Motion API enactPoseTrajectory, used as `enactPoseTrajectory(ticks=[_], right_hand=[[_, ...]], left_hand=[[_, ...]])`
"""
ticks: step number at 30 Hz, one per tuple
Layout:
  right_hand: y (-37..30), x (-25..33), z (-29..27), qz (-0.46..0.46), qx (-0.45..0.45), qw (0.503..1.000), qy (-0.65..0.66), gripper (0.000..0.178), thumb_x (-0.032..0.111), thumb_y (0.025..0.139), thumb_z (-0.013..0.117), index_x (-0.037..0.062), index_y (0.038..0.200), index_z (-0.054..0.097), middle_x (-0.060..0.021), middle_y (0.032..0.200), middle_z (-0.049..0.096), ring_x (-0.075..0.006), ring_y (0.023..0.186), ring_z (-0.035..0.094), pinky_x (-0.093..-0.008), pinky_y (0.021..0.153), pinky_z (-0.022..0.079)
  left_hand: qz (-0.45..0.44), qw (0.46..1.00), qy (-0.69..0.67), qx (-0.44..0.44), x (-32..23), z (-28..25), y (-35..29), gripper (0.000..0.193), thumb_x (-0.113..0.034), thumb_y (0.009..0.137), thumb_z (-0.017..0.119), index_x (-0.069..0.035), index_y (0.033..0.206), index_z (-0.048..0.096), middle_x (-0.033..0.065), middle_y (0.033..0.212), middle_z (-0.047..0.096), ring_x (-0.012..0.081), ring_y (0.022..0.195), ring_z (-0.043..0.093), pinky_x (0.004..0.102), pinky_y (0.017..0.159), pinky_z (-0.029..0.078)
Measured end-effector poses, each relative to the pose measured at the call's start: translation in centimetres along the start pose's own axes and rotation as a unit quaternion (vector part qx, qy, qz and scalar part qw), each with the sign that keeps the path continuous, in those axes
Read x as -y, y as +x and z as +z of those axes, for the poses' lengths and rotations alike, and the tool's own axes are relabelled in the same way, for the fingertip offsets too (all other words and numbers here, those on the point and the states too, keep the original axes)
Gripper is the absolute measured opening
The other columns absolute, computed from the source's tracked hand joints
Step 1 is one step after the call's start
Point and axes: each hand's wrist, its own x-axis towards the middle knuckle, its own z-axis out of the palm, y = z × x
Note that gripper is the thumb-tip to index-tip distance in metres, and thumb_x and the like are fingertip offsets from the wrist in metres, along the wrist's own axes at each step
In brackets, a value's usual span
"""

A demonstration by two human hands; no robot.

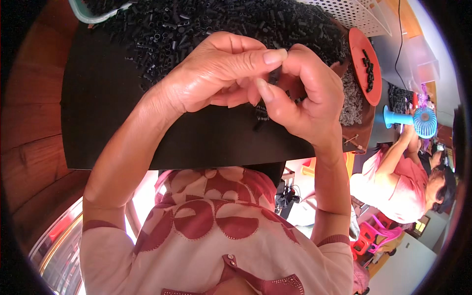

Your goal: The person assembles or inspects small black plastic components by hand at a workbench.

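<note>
My left hand (216, 73) and my right hand (309, 93) meet over the dark table (206, 142), fingertips almost touching. The left thumb presses against its curled fingers, close to the right index finger. On the right hand, thumb and index bend toward each other in a pinch. A bit of black shows between the hands, but fingers hide what they hold. Beyond them spreads a big heap of short black plastic tubes (167, 39). Just below the fingers, a few small ridged black pieces (262, 114) lie on the table.
A red plate (363, 69) with black pieces stands at the right, beside a pile of small clear-grey parts (350, 101). A white perforated basket (351, 14) and a pale green tray (91, 18) flank the heap. A blue fan (423, 122) and another person (398, 182) are farther right.
</note>
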Motion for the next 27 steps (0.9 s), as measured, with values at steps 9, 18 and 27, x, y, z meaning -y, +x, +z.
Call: enactPoseTrajectory(ticks=[9,18,27], right_hand=[[0.4,0.8,0.0,-0.1,-0.025,0.994,-0.034,0.021,0.011,0.077,0.08,0.0028,0.088,0.064,-0.0007,0.063,0.049,-0.0084,0.049,0.042,-0.0243,0.045,0.031],[0.3,1.1,0.3,-0.052,-0.043,0.997,0.043,0.021,0.015,0.076,0.082,0.0086,0.088,0.066,-0.0045,0.067,0.058,-0.0176,0.052,0.059,-0.0289,0.047,0.045],[-4.7,-1.8,-5.5,0.211,-0.12,0.97,-0.01,0.021,0.011,0.088,0.081,-0.0004,0.096,0.066,0.0014,0.069,0.056,-0.0047,0.06,0.048,-0.0237,0.051,0.039]], left_hand=[[-0.03,0.997,-0.012,0.073,-0.6,0.5,-0.8,0.035,-0.039,0.099,0.07,-0.005,0.09,0.069,0.0059,0.069,0.069,0.0072,0.052,0.058,0.0201,0.038,0.031],[-0.004,0.998,-0.02,0.063,-0.4,0.5,-0.7,0.04,-0.042,0.099,0.067,-0.004,0.087,0.067,0.0068,0.067,0.066,0.0069,0.045,0.049,0.0209,0.039,0.027],[0.109,0.993,0.016,-0.031,0.3,0.7,0.3,0.042,-0.031,0.106,0.05,-0.004,0.074,0.055,0.0088,0.071,0.058,0.0087,0.042,0.035,0.0237,0.037,0.022]])
